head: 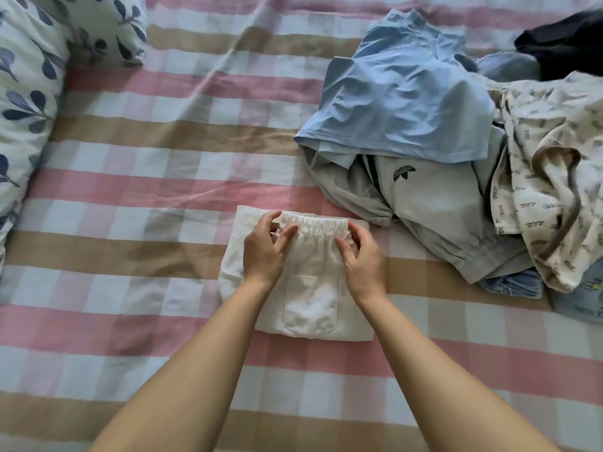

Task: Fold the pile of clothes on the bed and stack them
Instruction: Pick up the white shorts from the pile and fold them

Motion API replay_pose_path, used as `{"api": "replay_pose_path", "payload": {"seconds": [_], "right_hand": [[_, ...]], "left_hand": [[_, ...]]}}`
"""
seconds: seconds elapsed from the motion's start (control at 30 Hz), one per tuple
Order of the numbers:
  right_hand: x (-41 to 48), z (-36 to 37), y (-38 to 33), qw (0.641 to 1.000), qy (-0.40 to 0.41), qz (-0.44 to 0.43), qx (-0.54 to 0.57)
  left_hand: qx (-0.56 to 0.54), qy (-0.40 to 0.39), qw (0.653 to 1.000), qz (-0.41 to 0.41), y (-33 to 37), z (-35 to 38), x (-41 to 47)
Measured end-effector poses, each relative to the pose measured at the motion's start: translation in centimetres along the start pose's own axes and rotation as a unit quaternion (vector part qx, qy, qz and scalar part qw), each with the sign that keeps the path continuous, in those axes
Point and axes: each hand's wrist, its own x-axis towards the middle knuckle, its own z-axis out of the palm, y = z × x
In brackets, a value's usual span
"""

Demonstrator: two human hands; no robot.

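Observation:
White shorts [310, 298] lie folded in a compact rectangle on the bed, with the elastic waistband at the far edge and a patch pocket facing up. My left hand [264, 247] pinches the left end of the waistband. My right hand [360, 256] pinches its right end between thumb and fingers. To the right lies the unfolded pile: a light blue T-shirt [408, 102] on top, grey shorts with a black trefoil logo [434, 203] under it, and a cream printed garment [554, 177] beside them.
The bed has a pink, tan and white checked sheet [146, 197]. A leaf-print pillow [29, 86] sits at the far left. A dark garment [567, 40] lies at the far right, and blue denim [512, 283] peeks from under the pile.

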Motion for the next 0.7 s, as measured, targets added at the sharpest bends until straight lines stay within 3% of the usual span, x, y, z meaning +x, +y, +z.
{"api": "replay_pose_path", "payload": {"seconds": [0.13,0.2,0.27,0.37,0.47,0.6,0.7], "right_hand": [[-0.1,0.6,0.5,0.997,0.032,-0.018,-0.071],[-1.1,0.3,0.7,0.991,0.072,-0.007,-0.114],[-2.6,-0.4,1.4,0.99,0.081,0.054,-0.101],[-4.4,-1.2,1.9,0.989,0.04,0.137,-0.038],[-4.8,-1.4,1.3,0.99,0.013,0.138,0.01],[-4.2,-1.2,0.2,0.993,0.007,0.113,0.026],[-4.6,0.0,-1.6,0.997,0.027,0.055,0.048]], "left_hand": [[0.071,0.007,0.997,0.027,-0.4,0.5,-0.2],[0.161,0.075,0.983,0.038,-0.7,-0.2,-1.3],[0.186,0.132,0.974,-0.016,-1.4,-1.4,-3.0],[0.133,0.08,0.975,-0.161,-2.7,-3.3,-5.0],[0.04,0.012,0.973,-0.226,-2.6,-3.9,-4.9],[-0.002,-0.095,0.977,-0.192,-1.5,-4.0,-3.6],[-0.032,-0.05,0.989,-0.136,-1.0,-5.8,-3.7]]}}
